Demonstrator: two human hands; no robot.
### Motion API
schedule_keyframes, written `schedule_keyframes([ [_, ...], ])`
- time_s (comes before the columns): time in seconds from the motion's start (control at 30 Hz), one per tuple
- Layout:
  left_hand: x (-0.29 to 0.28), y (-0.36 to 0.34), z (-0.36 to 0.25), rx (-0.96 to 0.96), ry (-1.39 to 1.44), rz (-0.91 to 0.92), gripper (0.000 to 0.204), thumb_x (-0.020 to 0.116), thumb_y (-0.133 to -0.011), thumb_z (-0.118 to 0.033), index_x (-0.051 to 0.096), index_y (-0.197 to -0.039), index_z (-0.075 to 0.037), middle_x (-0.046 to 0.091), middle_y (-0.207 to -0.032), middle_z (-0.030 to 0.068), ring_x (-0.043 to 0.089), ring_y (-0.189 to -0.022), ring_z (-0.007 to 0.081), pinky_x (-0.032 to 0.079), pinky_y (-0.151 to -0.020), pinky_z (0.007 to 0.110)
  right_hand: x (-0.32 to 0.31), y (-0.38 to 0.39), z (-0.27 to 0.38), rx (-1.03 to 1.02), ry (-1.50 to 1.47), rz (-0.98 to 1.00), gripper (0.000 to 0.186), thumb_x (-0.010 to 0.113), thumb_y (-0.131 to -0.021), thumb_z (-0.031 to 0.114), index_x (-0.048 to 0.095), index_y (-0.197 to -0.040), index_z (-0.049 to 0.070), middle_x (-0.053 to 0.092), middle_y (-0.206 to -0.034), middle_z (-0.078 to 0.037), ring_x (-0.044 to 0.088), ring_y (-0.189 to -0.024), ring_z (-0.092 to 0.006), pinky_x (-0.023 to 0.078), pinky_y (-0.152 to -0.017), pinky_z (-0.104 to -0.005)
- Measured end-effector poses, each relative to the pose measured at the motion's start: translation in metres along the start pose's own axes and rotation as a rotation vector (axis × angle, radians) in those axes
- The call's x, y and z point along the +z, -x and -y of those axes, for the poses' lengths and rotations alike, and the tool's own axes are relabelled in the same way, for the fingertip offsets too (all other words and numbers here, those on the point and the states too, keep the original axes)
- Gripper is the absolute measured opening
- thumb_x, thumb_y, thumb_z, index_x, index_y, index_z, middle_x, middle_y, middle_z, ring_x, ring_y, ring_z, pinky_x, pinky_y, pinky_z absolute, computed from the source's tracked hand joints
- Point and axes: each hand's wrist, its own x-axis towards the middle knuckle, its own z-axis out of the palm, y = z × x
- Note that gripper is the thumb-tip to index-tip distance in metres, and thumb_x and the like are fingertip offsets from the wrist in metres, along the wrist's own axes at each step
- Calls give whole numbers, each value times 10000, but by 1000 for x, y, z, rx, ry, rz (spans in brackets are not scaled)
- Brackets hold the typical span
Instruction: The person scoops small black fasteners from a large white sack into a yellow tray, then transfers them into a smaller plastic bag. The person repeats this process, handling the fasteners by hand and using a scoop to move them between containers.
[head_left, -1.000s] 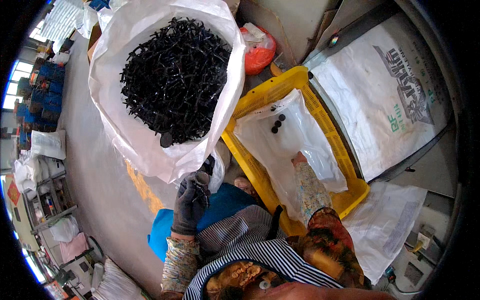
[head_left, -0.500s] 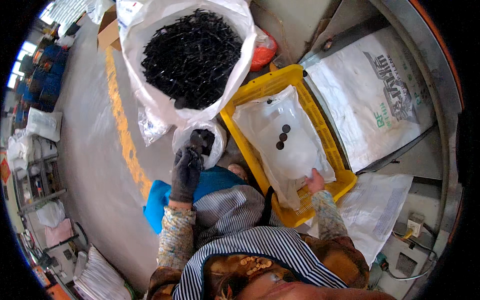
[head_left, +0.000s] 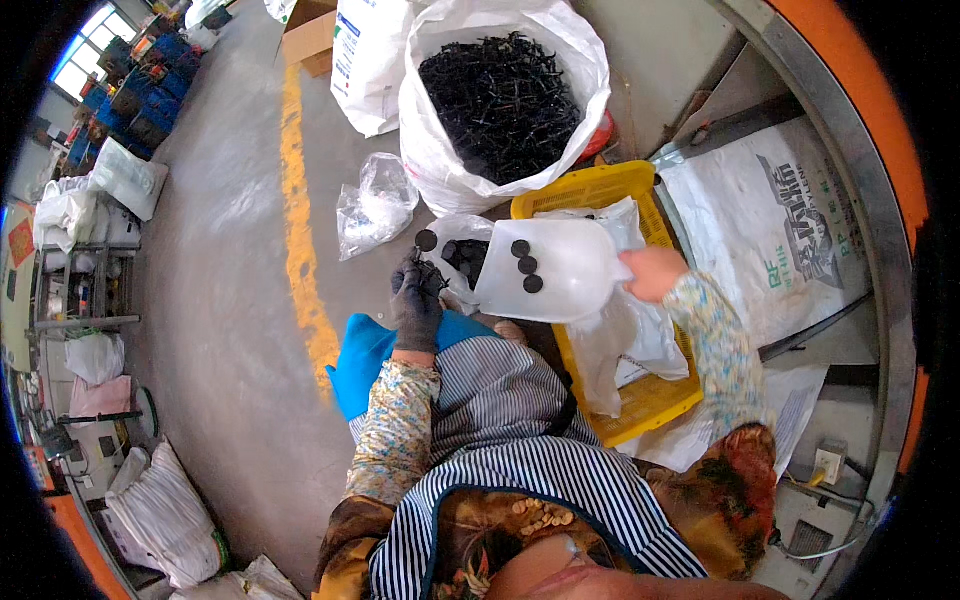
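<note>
Newly over the crate's (head_left: 655, 405) left edge, scoop (head_left: 575, 270) in closed right hand (head_left: 655, 273); black parts (head_left: 430, 277) in curled left hand (head_left: 415, 308); lettered sack (head_left: 742, 225)

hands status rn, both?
Left hand: gloved, closed on small black plastic pieces; count unclear.
Right hand: bare, closed on a white plastic scoop carrying three black discs.

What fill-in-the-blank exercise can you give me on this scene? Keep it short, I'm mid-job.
1. The white scoop carries ____ black discs.
2. The left hand is gloved, while the right hand, gripping the scoop, is ____.
3. The plastic crate is ____ in colour.
4. The large white sack holds small parts coloured ____.

Missing words: three; bare; yellow; black.
</note>
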Motion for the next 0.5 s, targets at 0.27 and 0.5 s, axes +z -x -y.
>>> schedule_keyframes([
  [0.27, -22, -9, 14, 15, -17, 84, 208, 518, -905, -22, 587, -1099, 8, 578, -949, 115, 576, -843, 208, 487, -745, 314, -77, -48, 73, -71, 344, 115, 312, 580, -704, 190, 716, -921, 12, 684, -909, -200, 664, -879, -350, 523, -779, -445],
  [0.5, -18, -10, 23, -15, 122, -15, 156, 552, -888, -115, 609, -1003, -26, 580, -911, 84, 529, -848, 214, 465, -752, 319, -65, -10, 36, 92, 262, 127, 343, 544, -707, 123, 645, -1025, 42, 670, -936, -201, 642, -887, -372, 515, -766, -460],
])
